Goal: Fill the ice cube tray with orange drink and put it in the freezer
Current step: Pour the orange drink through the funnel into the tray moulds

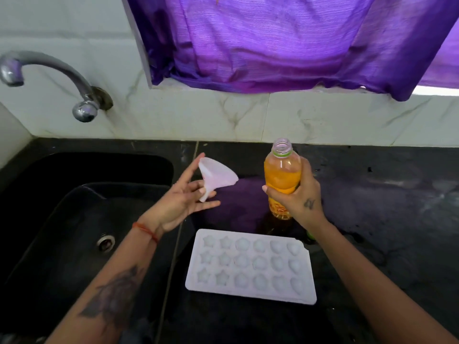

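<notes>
A purple curtain (273,40) hangs over the white marble wall at the top. Under it is the dark table (385,194), and on its left side a black sink (62,219) is set in, with a metal tap (49,78) on the wall above it. The white ice cube tray (250,265) lies flat on the table near the person, just right of the sink; its star and shell shaped cups look empty. Behind the tray stands the open bottle (282,175) of orange drink, upright and without a cap. The right hand (298,194) has its fingers closed around the middle of the bottle. The left hand (181,197) holds a small white funnel (214,176) above the table, the fingers loosely around its narrow stem, the wide mouth tilted.
</notes>
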Demonstrator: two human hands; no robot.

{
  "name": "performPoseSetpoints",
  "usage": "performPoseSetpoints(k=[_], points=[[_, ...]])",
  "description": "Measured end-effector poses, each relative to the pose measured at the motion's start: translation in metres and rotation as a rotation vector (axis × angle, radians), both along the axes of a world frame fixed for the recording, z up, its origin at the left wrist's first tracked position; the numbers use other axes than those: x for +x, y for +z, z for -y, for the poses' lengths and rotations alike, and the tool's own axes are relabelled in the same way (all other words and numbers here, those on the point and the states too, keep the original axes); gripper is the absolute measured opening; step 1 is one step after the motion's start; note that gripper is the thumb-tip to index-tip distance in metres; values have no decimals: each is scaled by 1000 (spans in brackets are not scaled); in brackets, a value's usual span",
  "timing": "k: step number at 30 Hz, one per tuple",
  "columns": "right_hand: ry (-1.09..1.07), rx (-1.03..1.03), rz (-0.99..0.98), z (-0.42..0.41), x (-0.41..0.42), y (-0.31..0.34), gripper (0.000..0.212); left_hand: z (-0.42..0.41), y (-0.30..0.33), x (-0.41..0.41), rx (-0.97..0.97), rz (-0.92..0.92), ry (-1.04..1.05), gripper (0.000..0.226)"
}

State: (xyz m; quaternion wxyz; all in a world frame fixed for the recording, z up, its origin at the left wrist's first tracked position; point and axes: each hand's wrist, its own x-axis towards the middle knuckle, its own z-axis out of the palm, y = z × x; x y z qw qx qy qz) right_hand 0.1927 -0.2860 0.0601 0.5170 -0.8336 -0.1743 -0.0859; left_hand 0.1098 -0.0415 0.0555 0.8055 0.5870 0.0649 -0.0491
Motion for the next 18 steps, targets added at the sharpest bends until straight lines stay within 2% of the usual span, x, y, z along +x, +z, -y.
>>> performPoseSetpoints(k=[5, 8, 10, 14, 18], points=[[120, -88, 118, -17, -24, 21, 74, 25, 10, -20, 33, 67, 52, 67], [117, -88, 151, -25, -34, 29, 76, 26, 15, -31, 129, 97, 90, 68], [121, -91, 178, -28, -38, 32, 77, 25, 17, -38, 199, 118, 79, 72], [140, -92, 189, -31, -44, 38, 77, 26, 24, -48, 213, 104, 63, 84], [186, -119, 227, -33, -53, 41, 77, 32, 25, -51, 202, 72, 144, 65]])
